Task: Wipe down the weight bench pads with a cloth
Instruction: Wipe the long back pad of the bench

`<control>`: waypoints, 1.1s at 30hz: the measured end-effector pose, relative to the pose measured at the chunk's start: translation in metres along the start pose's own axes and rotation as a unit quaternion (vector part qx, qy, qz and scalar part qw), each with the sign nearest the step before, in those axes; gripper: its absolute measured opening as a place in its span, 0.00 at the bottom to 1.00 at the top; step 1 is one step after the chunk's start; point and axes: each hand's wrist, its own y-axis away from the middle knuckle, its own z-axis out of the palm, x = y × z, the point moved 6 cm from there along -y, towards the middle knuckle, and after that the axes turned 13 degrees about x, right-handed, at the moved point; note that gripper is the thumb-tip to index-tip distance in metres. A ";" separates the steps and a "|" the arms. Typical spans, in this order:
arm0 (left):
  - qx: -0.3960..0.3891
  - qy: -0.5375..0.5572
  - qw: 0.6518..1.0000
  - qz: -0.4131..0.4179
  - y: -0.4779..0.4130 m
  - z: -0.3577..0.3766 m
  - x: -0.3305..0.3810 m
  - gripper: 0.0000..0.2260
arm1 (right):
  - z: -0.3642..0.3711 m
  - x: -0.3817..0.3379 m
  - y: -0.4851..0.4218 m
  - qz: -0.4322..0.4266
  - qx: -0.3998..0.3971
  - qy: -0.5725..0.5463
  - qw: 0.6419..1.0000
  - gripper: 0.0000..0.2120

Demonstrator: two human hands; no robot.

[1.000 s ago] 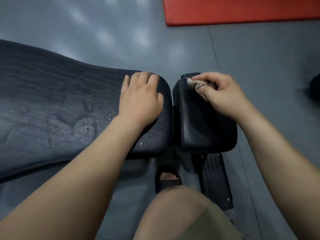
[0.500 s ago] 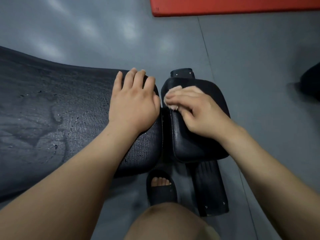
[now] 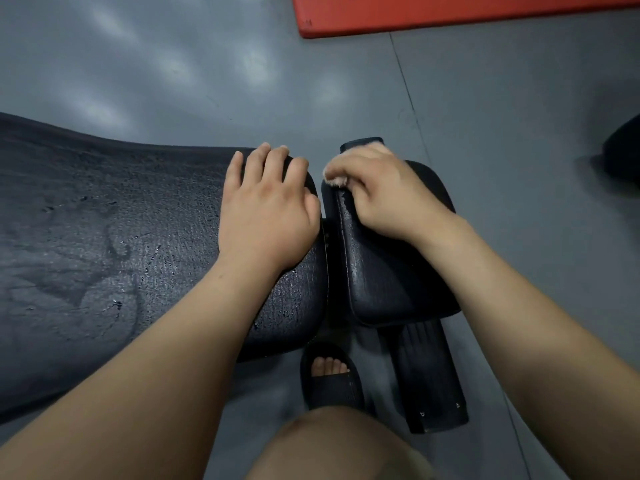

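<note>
The pale fuzzy cloth (image 3: 334, 177) lies bunched on the far left corner of the small black padded seat cushion (image 3: 391, 282), mostly hidden under the right hand (image 3: 388, 197). That hand's fingers are curled down over the cloth and press it against the vinyl, so only a tuft shows past the fingertips and another bit along the far side of the hand. A wet sheen runs down the cushion's left edge, just below the cloth.

Across a narrow gap from the cushion sits the long black textured backrest pad (image 3: 104, 244), which stretches away to the left and is beaded with droplets and damp streaks. The left hand (image 3: 270, 209) lies palm down on the near end of this pad, its fingers straight and slightly spread, the tips reaching the far edge; it holds nothing.

Below the gap between the 2 pads, a foot in a black slide sandal (image 3: 332, 379) stands on the grey floor (image 3: 207, 81), beside a black ribbed base plate (image 3: 429, 375) under the cushion. A bare knee (image 3: 332, 445) fills the bottom edge. A red mat (image 3: 450, 12) lies on the floor at the top right.
</note>
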 end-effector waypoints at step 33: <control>0.011 -0.005 1.000 0.003 0.001 0.002 0.001 0.21 | -0.021 0.054 0.028 0.138 0.072 0.006 0.988 0.17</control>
